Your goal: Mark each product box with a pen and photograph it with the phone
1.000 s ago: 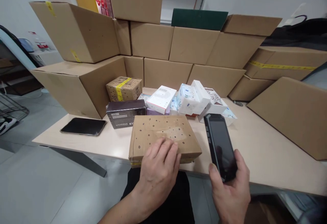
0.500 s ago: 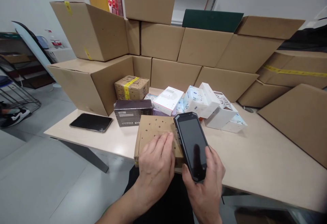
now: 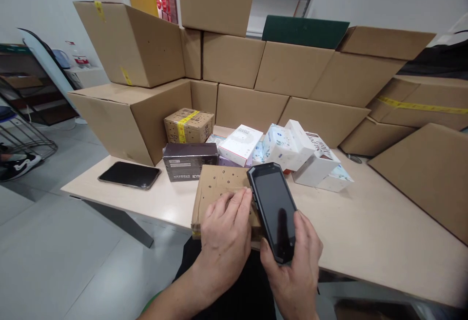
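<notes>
My right hand (image 3: 298, 266) is closed around the lower end of a black handheld phone (image 3: 274, 208) with a thick rugged case. Its screen is dark and faces up, with a reflection in it. My left hand (image 3: 226, 227) is over a small brown cardboard box (image 3: 214, 178) printed with little dark marks. The fingers of that hand are bent and pressed together, their tips beside the left edge of the rugged phone. Its thumb and whatever may be between the fingers are hidden. The cardboard box lies at the front edge of the table (image 3: 351, 237).
A second phone (image 3: 129, 175) lies flat at the left. Behind the cardboard box are a dark box (image 3: 190, 160), a taped carton (image 3: 189, 124), a white box (image 3: 241, 143) and several white-and-blue boxes (image 3: 280, 143). Large cartons (image 3: 252, 103) are stacked along the back and sides.
Both hands and the rugged phone hold nearly the same place. The phone's top has shifted very slightly left and down; the view has moved a little.
</notes>
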Demonstrator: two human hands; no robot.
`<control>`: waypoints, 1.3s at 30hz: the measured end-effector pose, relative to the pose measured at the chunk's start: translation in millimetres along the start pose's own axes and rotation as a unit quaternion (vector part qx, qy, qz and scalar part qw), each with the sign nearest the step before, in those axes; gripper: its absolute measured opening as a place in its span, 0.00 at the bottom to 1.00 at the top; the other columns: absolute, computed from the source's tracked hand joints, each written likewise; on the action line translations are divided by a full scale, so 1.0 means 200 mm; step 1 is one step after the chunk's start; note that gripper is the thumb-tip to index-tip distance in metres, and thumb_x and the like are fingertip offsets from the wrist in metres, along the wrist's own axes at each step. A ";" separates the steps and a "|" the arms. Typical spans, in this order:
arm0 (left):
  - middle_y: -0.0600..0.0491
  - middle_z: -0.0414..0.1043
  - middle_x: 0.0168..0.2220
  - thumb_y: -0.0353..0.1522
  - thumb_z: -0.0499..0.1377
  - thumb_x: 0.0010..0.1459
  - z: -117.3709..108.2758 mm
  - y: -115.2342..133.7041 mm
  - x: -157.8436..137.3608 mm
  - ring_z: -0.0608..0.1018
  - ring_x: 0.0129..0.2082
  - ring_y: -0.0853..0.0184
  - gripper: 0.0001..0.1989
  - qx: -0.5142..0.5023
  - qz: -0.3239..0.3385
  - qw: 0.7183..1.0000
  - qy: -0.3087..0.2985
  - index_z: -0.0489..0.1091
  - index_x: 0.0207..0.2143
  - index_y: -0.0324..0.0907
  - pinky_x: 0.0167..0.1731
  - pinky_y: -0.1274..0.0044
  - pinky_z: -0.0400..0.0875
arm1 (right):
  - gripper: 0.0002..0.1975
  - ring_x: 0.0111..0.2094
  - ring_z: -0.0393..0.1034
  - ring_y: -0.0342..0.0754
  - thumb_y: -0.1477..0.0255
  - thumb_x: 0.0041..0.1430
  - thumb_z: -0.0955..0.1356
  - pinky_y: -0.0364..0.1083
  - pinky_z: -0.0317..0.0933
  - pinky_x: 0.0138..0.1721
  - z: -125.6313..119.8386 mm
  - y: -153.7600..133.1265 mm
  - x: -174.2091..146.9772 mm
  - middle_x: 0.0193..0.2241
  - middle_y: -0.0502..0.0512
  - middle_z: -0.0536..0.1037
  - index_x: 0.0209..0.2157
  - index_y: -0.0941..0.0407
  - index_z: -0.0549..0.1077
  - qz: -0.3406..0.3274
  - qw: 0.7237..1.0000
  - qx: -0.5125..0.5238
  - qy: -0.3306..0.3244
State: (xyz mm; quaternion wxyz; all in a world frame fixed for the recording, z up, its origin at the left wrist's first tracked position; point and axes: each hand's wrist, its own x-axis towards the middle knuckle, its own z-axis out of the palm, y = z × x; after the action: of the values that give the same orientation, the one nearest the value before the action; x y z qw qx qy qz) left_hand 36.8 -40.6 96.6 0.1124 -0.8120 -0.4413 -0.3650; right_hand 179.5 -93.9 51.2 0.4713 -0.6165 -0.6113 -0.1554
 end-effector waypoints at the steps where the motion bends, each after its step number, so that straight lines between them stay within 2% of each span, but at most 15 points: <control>1: 0.48 0.75 0.54 0.24 0.52 0.62 0.00 0.00 0.00 0.75 0.50 0.58 0.22 0.000 0.001 1.000 0.002 0.65 0.58 0.36 0.43 0.67 0.71 | 0.38 0.58 0.61 0.65 0.60 0.62 0.68 0.67 0.63 0.51 0.00 0.00 0.00 0.58 0.75 0.64 0.68 0.60 0.53 -0.002 1.000 0.000 0.000; 13: 0.41 0.77 0.49 0.22 0.50 0.61 0.02 0.02 0.00 0.78 0.46 0.56 0.20 0.041 0.023 0.999 0.022 0.66 0.55 0.30 0.41 0.66 0.71 | 0.37 0.57 0.62 0.65 0.62 0.62 0.68 0.65 0.64 0.51 -0.02 -0.01 0.02 0.58 0.75 0.64 0.68 0.60 0.54 -0.019 1.000 -0.013 -0.010; 29: 0.42 0.76 0.51 0.22 0.49 0.62 0.02 0.02 0.00 0.79 0.46 0.58 0.21 0.034 0.019 0.999 0.017 0.64 0.58 0.33 0.42 0.68 0.72 | 0.38 0.58 0.60 0.65 0.61 0.63 0.66 0.66 0.62 0.52 -0.02 -0.02 0.01 0.59 0.73 0.62 0.69 0.58 0.50 -0.004 1.000 -0.001 -0.017; 39: 0.39 0.75 0.51 0.22 0.49 0.62 0.03 0.01 -0.01 0.79 0.46 0.57 0.22 0.031 0.022 0.999 0.022 0.63 0.58 0.30 0.42 0.66 0.74 | 0.39 0.58 0.60 0.63 0.60 0.63 0.66 0.64 0.63 0.52 -0.02 -0.02 0.01 0.59 0.71 0.62 0.69 0.57 0.50 0.006 1.000 0.002 -0.019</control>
State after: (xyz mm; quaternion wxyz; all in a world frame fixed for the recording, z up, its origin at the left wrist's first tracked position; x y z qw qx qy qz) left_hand 40.9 -40.7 91.8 0.1550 -0.8093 -0.4323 -0.3662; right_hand 178.6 -95.9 56.3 0.4619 -0.6215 -0.6171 -0.1396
